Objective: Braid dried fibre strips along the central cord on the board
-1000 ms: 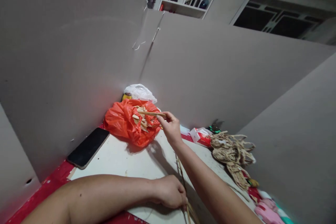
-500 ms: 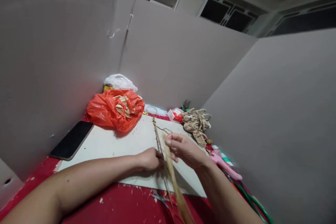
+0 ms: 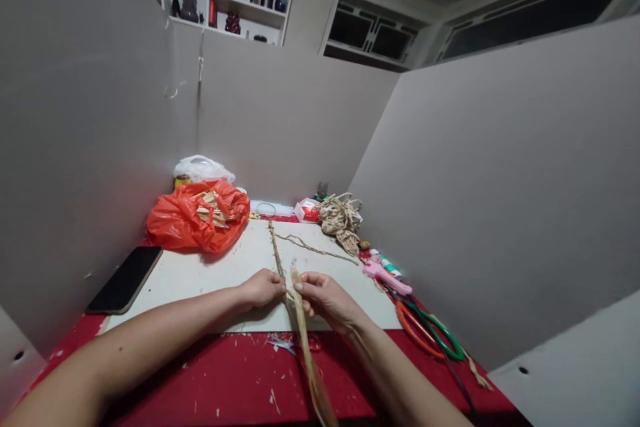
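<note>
Here, the right hand (image 3: 327,297) pinches a strip (image 3: 303,330).

One pale strip (image 3: 302,321), two plastic bags (image 3: 173,220) (image 3: 203,165), one phone (image 3: 125,280).

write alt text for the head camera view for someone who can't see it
A person's right hand pinches a long tan strip beside the left hand, which grips a thin rough cord over a white board. Around them lie a red bag of pale pieces, a dark phone and bundled rope.
</note>
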